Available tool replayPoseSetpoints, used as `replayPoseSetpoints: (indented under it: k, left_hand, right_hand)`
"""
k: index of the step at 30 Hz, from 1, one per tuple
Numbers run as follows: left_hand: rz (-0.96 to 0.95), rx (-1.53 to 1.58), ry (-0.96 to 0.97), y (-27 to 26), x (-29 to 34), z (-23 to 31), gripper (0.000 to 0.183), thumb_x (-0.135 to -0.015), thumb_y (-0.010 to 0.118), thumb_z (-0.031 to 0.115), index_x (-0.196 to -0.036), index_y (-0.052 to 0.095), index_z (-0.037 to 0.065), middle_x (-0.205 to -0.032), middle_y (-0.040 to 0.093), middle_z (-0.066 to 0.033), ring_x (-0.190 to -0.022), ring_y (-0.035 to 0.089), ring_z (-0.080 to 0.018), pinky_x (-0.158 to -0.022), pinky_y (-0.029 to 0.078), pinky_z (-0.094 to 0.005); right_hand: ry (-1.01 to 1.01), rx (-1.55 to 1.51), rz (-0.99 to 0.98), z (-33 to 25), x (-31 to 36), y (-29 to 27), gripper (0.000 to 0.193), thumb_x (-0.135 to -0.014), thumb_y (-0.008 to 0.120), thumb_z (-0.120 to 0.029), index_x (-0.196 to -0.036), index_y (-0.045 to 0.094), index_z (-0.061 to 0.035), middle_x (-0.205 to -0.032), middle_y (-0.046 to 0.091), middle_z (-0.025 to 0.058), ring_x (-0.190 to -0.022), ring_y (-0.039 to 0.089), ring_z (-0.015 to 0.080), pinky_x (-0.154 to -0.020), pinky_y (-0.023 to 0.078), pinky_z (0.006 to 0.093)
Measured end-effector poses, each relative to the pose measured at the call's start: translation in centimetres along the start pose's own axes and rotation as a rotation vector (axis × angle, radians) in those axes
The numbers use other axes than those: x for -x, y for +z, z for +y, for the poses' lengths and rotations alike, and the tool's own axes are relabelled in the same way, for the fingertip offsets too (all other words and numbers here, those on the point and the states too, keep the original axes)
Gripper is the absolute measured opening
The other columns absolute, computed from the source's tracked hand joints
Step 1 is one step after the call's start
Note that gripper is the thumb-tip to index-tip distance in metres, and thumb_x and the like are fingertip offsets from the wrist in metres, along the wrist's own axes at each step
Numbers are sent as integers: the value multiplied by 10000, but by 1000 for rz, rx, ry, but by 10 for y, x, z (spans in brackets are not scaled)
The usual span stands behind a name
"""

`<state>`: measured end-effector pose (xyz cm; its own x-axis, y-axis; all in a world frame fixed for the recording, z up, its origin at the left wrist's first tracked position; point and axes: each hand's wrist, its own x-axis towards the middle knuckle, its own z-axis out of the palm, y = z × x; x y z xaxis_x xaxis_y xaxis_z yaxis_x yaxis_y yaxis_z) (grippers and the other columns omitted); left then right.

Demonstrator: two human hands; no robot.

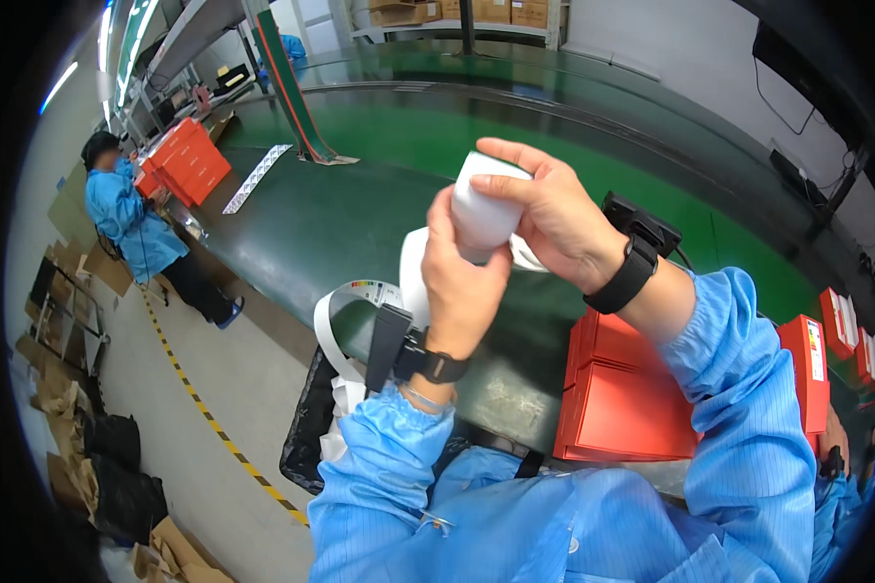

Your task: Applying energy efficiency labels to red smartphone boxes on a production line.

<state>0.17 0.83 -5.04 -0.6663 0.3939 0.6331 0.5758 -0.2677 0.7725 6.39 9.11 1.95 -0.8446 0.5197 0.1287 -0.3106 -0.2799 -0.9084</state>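
Note:
Both hands hold a smooth white piece with rounded corners (486,209) up over the green table (360,214); its exact kind does not show. My left hand (462,287) grips its lower left side, with the thumb at its bottom edge. My right hand (564,214) is closed on its upper right, thumb lying across the near face. Behind my left wrist stands a white label roll (413,272), partly hidden. From it a white strip with coloured printing (360,291) loops left and down. Part of a white loop, perhaps a cable (527,256), shows below my right palm.
Red boxes (627,413) are stacked by my right forearm, with another red box (804,374) farther right. A black-lined bin (306,418) stands at the table's near left edge. A green post (297,97) rises ahead. A co-worker in blue (136,219) handles red boxes (190,160) at far left.

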Motion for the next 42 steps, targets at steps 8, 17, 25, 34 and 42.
replayPoseSetpoints:
  k: [8,17,25,34,42]
  left_hand:
    - [-735,-37,-512,-102,12,-8,591,-621,736,85,-1131,452,-4,-869,600,-51,-771,565,-119,-690,455,-262]
    - [-1135,-412,-1130,-286,82,-38,424,-628,753,75,-1010,585,-1,-850,638,-62,-801,597,-167,-753,466,-286]
    - [-623,349,-893,-271,38,14,327,-753,651,136,-1014,533,-23,-733,633,-173,-598,624,-239,-609,502,-319]
    - [-1056,115,-692,-158,-38,86,335,-833,563,134,-1123,523,-28,-819,638,-96,-779,605,-154,-731,469,-292]
    - [-1349,-263,-457,-120,-68,80,187,-788,620,152,-884,619,-9,-754,637,-28,-683,589,-96,-603,473,-259]
  right_hand:
    - [-374,-82,231,-47,-72,-69,321,-764,582,51,-1078,514,38,-943,603,140,-811,607,222,-724,514,353]
    - [-443,-122,450,-62,-126,-162,361,-778,579,26,-1130,496,39,-1024,573,160,-899,588,259,-831,479,366]
    - [44,271,212,-14,-94,-128,367,-762,591,-73,-1114,506,-10,-939,577,125,-854,597,232,-683,507,369]
    - [-455,1544,-449,-51,-22,-35,763,-666,684,-291,-1328,339,-134,-1170,515,171,-1075,509,292,-828,438,375]
    - [-222,1369,-959,-41,7,37,502,-637,681,-190,-1096,561,-28,-850,626,129,-796,604,250,-737,432,357]
